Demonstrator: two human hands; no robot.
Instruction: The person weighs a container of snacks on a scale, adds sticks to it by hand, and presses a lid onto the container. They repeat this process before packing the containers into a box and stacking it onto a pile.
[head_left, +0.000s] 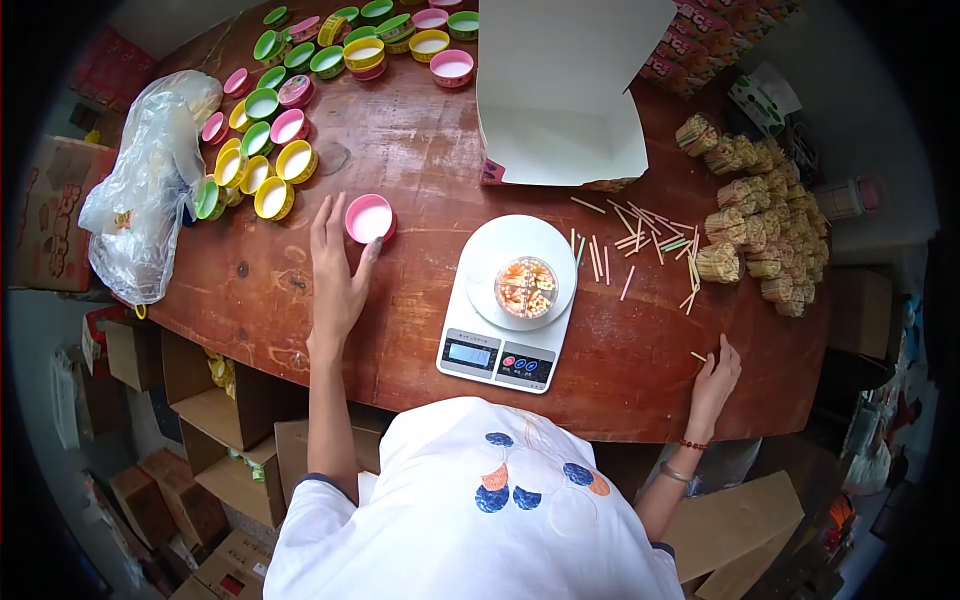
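Note:
My left hand [338, 275] is at a shallow round pink cap [370, 218] with a white inside, its fingers along the left side and its thumb on the near edge. On the table to the right, my right hand [714, 378] rests with fingers apart, and a short thin stick [698, 356] lies by its thumb. Between my hands stands a white digital scale [465, 325]. A clear round container [526, 288] packed with thin sticks sits on its round platform. The display's digits are too small to read.
Many green, yellow and pink caps [295, 161] cover the back left, beside a plastic bag [150, 190]. Behind the scale stands an open white-lined box [562, 135]. Loose sticks [640, 232] lie scattered to the right, near piled stick bundles [765, 215]. Cardboard boxes [225, 400] fill space below the table.

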